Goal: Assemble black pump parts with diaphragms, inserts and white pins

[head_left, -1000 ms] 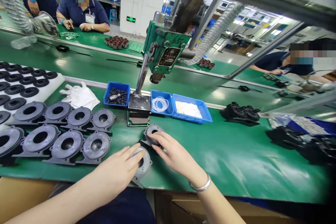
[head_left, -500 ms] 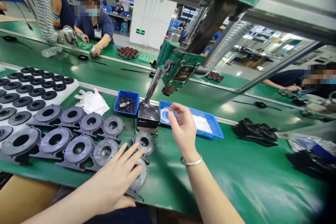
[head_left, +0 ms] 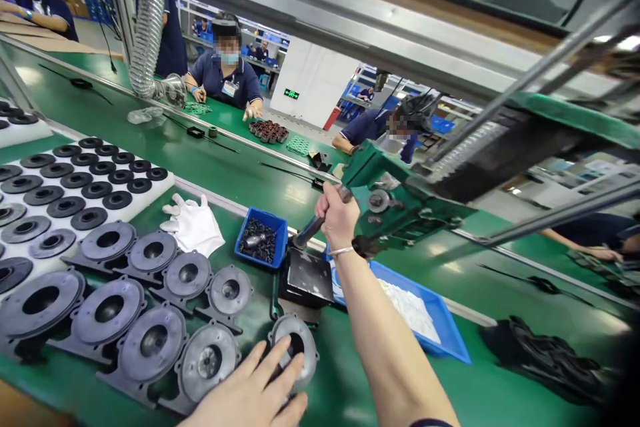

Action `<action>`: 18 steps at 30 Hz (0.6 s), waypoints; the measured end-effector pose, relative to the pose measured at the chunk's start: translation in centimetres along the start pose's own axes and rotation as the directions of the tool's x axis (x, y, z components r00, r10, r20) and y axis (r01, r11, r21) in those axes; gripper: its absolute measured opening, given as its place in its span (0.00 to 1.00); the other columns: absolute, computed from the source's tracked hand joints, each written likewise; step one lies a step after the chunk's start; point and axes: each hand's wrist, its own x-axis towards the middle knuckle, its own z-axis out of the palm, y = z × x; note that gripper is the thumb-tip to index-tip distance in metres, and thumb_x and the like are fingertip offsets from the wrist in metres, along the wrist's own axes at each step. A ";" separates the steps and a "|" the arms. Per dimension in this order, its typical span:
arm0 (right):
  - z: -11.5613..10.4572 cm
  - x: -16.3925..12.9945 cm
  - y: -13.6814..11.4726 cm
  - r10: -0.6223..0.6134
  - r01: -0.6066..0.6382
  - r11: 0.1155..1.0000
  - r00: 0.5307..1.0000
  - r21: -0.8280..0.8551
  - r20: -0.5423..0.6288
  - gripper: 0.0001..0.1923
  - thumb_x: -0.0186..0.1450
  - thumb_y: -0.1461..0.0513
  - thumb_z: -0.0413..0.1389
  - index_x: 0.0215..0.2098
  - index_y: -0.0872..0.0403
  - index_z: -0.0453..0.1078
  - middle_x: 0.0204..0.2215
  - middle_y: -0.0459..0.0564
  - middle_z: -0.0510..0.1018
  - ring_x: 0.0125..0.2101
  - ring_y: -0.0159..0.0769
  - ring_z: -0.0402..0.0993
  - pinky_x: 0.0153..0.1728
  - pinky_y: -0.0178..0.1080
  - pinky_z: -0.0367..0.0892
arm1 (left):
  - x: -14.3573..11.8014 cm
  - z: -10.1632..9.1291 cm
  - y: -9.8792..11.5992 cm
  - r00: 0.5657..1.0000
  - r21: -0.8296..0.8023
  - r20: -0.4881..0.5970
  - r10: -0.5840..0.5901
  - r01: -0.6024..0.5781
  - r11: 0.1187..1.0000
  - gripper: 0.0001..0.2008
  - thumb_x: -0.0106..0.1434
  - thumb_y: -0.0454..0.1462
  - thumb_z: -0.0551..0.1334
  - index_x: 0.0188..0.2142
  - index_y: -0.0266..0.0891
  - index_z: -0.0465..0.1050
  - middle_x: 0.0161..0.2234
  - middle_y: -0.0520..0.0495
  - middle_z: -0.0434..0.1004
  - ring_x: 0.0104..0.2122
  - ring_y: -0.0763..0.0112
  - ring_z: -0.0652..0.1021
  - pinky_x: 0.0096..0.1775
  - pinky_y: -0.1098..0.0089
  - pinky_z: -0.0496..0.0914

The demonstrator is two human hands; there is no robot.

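My left hand (head_left: 255,387) is at the bottom middle, its fingers spread over a round grey metal housing (head_left: 306,339) with a hole in its centre. My right hand (head_left: 340,217) is closed around the round steel column (head_left: 309,231) of a green bench press (head_left: 385,197). The column rises from a black block base (head_left: 307,277) just beyond the housing. My right forearm crosses in front of a blue tray (head_left: 453,333). Left of my left hand stand two rows of similar grey housings (head_left: 153,340).
Black discs (head_left: 116,200) lie in rows on white foam (head_left: 163,193) at the left. A white glove (head_left: 197,227) and a blue bin (head_left: 283,240) of small black parts lie behind the housings. Black parts (head_left: 543,360) sit at the right. Several people work across the bench.
My right hand has gone from open above the blue tray to closed around the press column. My left hand stays spread on the housing. The camera view has shifted.
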 end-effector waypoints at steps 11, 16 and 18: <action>-1.1 1.4 0.3 -0.072 0.072 0.997 0.990 -0.004 -0.125 0.19 0.58 0.57 0.62 0.22 0.50 0.55 0.09 0.32 0.57 0.08 0.23 0.51 0.09 0.29 0.49 | 0.1 1.3 0.0 0.990 0.143 -0.139 -0.033 0.053 0.988 0.13 0.72 0.43 0.56 0.53 0.49 0.73 0.59 0.52 0.72 0.56 0.58 0.72 0.50 0.62 0.63; -1.0 2.3 1.2 -0.086 0.085 0.996 0.989 -0.012 -0.123 0.19 0.56 0.56 0.63 0.22 0.50 0.55 0.09 0.32 0.57 0.08 0.24 0.51 0.09 0.30 0.49 | 0.4 -0.8 0.2 0.995 0.062 0.004 -0.097 0.097 0.993 0.19 0.71 0.45 0.54 0.56 0.44 0.73 0.62 0.45 0.69 0.61 0.49 0.67 0.55 0.54 0.58; -1.0 2.7 1.4 -0.107 0.103 0.994 0.987 -0.032 -0.117 0.19 0.57 0.55 0.62 0.22 0.50 0.54 0.09 0.32 0.57 0.08 0.24 0.51 0.09 0.30 0.50 | 0.4 -1.7 0.2 0.984 0.005 0.107 -0.140 0.140 0.990 0.28 0.67 0.51 0.57 0.60 0.38 0.69 0.65 0.38 0.63 0.65 0.41 0.60 0.58 0.49 0.56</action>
